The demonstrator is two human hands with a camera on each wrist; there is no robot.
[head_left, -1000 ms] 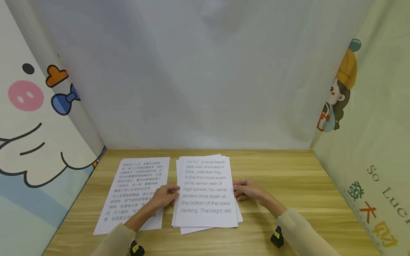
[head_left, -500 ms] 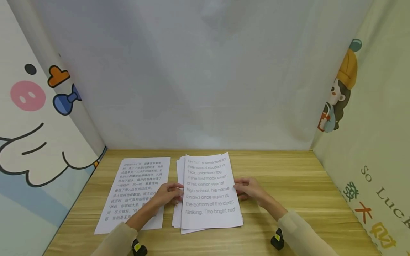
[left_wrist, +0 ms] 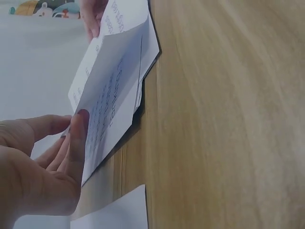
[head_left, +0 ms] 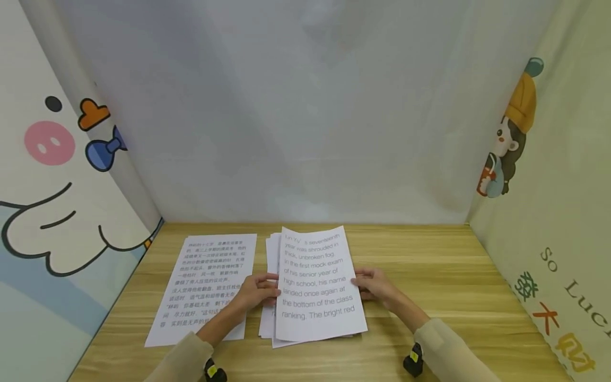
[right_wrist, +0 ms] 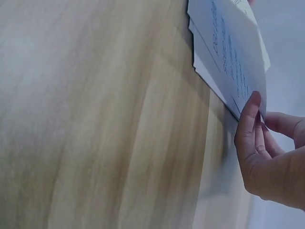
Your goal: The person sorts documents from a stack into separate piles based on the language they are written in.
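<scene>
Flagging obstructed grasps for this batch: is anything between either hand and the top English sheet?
Nothing visible is in the way. The left hand pinches the left edge of the top English sheet, and the right hand its right edge; the stacked pages lie underneath.

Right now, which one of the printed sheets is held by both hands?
The English sheet on top: the left hand and right hand pinch its side edges, above the stacked sheets. The Chinese sheet lies apart, unheld.
</scene>
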